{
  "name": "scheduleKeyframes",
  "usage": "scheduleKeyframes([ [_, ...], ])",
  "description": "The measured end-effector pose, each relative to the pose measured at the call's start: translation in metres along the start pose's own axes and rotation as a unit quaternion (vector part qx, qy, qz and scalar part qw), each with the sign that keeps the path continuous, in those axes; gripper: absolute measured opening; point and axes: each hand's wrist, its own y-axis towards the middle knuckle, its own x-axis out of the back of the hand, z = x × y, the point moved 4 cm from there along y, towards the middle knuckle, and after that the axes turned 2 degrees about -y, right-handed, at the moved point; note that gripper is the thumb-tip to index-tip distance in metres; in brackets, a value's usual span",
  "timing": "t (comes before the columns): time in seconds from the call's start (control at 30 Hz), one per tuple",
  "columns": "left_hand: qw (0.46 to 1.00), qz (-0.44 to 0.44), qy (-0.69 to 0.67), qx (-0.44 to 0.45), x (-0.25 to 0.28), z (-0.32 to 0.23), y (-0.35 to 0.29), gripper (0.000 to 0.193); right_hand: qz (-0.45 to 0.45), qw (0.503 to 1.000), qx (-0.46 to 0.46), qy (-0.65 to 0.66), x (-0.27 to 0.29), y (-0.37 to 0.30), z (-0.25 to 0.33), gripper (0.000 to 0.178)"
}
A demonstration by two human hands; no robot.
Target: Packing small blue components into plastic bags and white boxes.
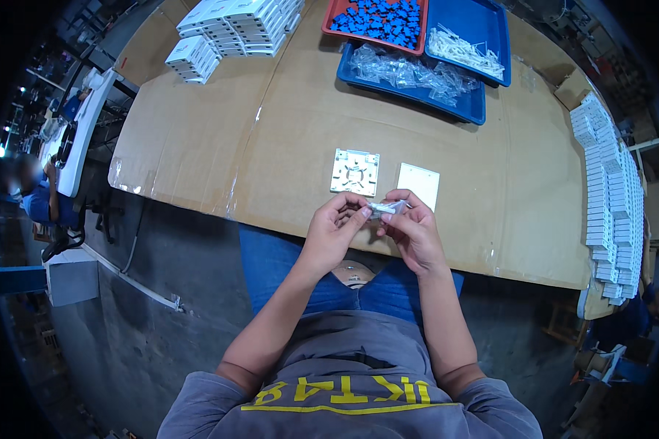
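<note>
Close to the table's near edge, both hands come together on a small see-through plastic bag (392,207) with white pieces in it. My left hand (335,225) pinches its left end between thumb and fingers. On the other end, my right hand (417,233) has its thumb and fingertips closed. The fingers hide part of the bag, so I cannot tell whether it is unsealed. Just beyond my left fingertips lies a square white plastic housing (355,173) with its moulded inside facing up. A flat white square cover (419,183) lies beside it, beyond my right hand.
A red tray (373,41) of blue plastic parts, a blue tray (410,102) of see-through bags and another blue tray (501,33) of white sticks stand at the far side. White units are stacked (238,25) far left and stacked (608,194) along the right edge. Someone (40,197) sits at another table, left.
</note>
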Motion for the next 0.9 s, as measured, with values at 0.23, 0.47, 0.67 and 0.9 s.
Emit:
scheduleKeyframes([
  [0.23,1.0,-0.021,0.02,-0.009,0.001,-0.001,-0.002,0.01,-0.028,0.999,-0.012,0.03,-0.008,-0.001,0.0,0.025],
  [0.47,0.999,-0.026,0.042,-0.018,-0.003,-0.003,-0.001,0.011,-0.056,0.998,0.016,0.037,0.006,0.004,-0.011,0.025],
  [0.67,0.995,-0.077,-0.061,-0.027,0.001,0.001,0.0,0.018,-0.038,0.999,-0.014,-0.036,-0.01,-0.001,0.003,0.027],
  [0.9,0.996,-0.064,-0.053,-0.045,-0.004,-0.006,-0.002,0.029,-0.028,0.999,-0.027,-0.029,0.0,0.0,-0.006,0.029],
])
